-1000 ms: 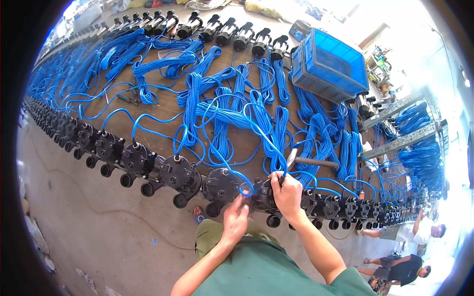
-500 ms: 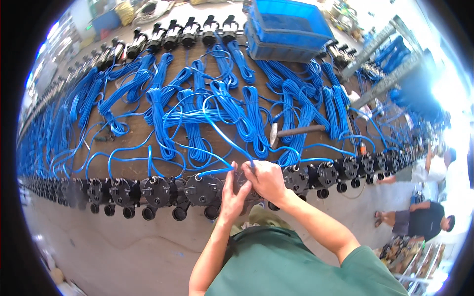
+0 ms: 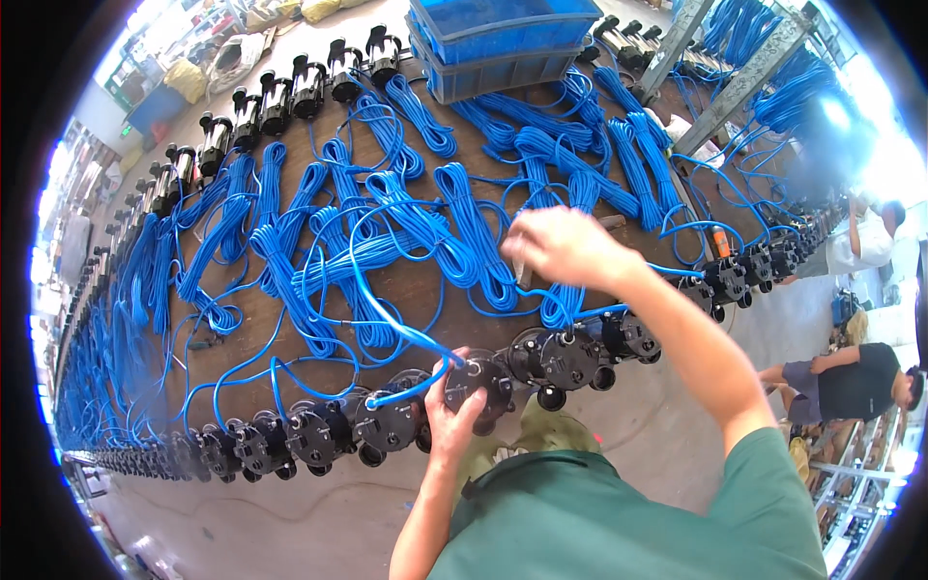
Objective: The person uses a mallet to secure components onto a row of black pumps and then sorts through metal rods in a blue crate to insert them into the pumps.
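My left hand (image 3: 452,411) grips a black pump (image 3: 483,387) at the near edge of the table, its thumb over the round end cap. A blue cable (image 3: 391,324) runs from this cap past my fingertips and onto the table. My right hand (image 3: 570,249), smeared by motion, is over a hammer (image 3: 611,222) lying among the cable bundles. The hand covers most of the handle, and the hammer's head shows below the fingers. Whether these fingers are closed round it is hidden.
Many tied blue cable bundles (image 3: 474,232) cover the brown table (image 3: 261,329). Rows of black pumps (image 3: 319,435) line its near and far edges. Stacked blue crates (image 3: 503,68) stand at the back, beside metal posts (image 3: 735,92). People (image 3: 841,382) are at the right.
My right hand has left the cable at the pump and moved up and right to the hammer. My left hand has come onto the pump. The whole view has turned and shifted.
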Tool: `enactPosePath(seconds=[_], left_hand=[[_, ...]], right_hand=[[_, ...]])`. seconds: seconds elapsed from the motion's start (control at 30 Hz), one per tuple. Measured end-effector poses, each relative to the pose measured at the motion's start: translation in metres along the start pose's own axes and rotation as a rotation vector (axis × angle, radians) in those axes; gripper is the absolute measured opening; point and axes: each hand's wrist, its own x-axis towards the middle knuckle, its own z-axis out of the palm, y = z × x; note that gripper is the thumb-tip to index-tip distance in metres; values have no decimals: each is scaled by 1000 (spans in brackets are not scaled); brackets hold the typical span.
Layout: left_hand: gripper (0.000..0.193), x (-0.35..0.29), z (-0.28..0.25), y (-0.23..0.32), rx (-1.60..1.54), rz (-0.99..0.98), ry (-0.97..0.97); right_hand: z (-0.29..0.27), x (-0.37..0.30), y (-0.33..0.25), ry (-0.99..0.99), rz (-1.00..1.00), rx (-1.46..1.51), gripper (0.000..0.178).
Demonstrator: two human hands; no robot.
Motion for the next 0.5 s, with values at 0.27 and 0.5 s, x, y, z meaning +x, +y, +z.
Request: enactPosePath(seconds=[0.27,0.5], left_hand=[[57,2,11,4,115,81,58],[57,6,10,5,107,75,21]], right_hand=[[74,65,149,-439,146,-738,44],[83,64,164,-103,-224,-689,13]])
